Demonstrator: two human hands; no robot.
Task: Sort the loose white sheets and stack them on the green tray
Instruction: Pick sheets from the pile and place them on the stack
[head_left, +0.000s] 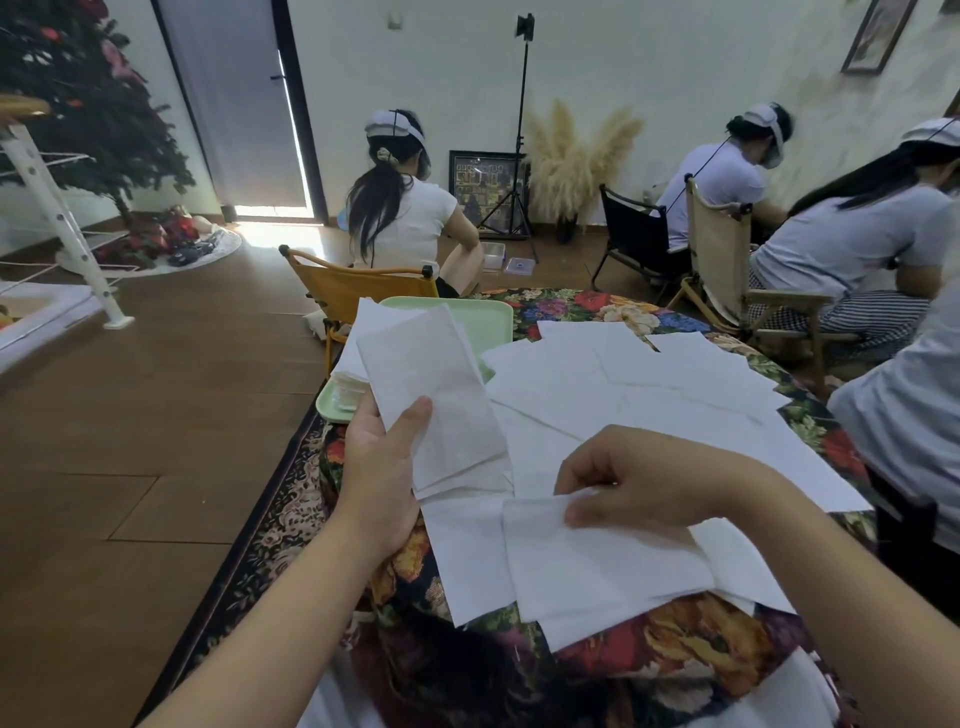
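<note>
The left hand (382, 478) is holding a small bundle of white sheets (431, 395) upright above the counter's left edge, the thumb pressing across the front of the bundle and the fingers curling behind it out of sight. The right hand (639, 478) is pinching the top edge of a single white sheet (597, 556), its fingers (584, 514) closing together on the paper, which is lying on the near part of the counter over other sheets.

More loose white sheets (649, 384) are lying spread and overlapping across the floral tablecloth (691, 649) that is covering the counter. The green tray (488, 322) is sitting at the far left of the counter, partly hidden behind the held bundle, and a low stack of white sheets (348, 392) is resting on its near left corner.

Beyond the counter, three people wearing head-mounted gear are sitting on folding chairs, facing away. A tripod stand (519, 156) is standing by the wall next to pampas grass (571, 156), and a decorated tree (88, 104) is standing at the far left.
</note>
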